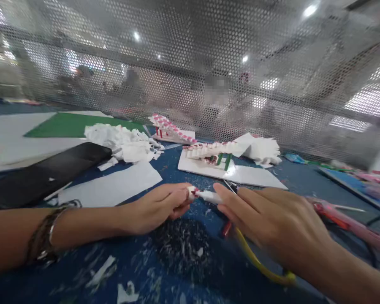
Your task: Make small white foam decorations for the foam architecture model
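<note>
My left hand (164, 207) is closed, pinching a small white piece (192, 193) with dark red marks on it. From the right, my right hand (266, 215) grips a white tapered tube (210, 196), its tip at the small piece. Whether the tube is a glue tube or a marker I cannot tell. Just beyond both hands, a white base board (253, 174) carries a sloping stepped white paper model (209, 148) with red marks and green posts. Beneath my right hand runs a yellow strip (259, 264), partly hidden.
Behind stands a similar pink-marked model (174, 128), against a perforated metal screen (183, 55). Crumpled white paper (123, 141), a green sheet (72, 124) and a black flat object (47, 171) lie left. A pink-red tool (345, 223) with cable lies right. Scraps litter the blue table (129, 257).
</note>
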The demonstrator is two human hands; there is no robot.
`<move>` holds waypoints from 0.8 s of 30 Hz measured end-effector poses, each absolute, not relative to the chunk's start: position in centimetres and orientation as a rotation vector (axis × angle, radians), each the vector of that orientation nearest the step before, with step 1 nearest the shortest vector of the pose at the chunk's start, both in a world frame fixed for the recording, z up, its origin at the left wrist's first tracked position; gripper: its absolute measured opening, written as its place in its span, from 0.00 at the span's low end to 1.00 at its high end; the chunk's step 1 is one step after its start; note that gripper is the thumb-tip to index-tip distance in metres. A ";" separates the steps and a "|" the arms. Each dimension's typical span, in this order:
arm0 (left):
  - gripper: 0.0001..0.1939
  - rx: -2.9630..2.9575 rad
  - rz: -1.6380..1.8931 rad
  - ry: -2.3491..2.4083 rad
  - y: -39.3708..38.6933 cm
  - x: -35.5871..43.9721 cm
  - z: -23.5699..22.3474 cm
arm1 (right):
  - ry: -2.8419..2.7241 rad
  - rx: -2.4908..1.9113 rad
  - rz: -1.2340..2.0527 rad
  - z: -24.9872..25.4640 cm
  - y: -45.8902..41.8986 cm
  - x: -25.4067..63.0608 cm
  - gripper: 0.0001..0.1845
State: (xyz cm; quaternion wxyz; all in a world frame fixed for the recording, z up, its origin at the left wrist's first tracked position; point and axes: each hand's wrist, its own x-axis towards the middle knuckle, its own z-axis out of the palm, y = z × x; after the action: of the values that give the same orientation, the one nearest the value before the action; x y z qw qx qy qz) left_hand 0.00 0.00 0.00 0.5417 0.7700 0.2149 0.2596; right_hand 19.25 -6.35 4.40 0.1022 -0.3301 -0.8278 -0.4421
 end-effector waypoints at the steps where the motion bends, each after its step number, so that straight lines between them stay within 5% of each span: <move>1: 0.13 1.839 0.611 0.514 -0.1 0.0 0.0 | -2.421 -0.982 -1.314 4.6 -6.3 19.3 0.13; 24: 0.14 1.934 0.619 0.547 -0.1 -0.1 -0.1 | -2.409 -0.976 -1.253 4.8 -6.2 19.3 0.13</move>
State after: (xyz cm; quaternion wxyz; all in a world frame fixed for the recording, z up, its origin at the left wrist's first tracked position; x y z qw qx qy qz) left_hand -0.10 -0.12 -0.12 0.4963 0.7983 0.2260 0.2557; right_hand 19.30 -6.22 4.79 0.1277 -0.3355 -0.8280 -0.4307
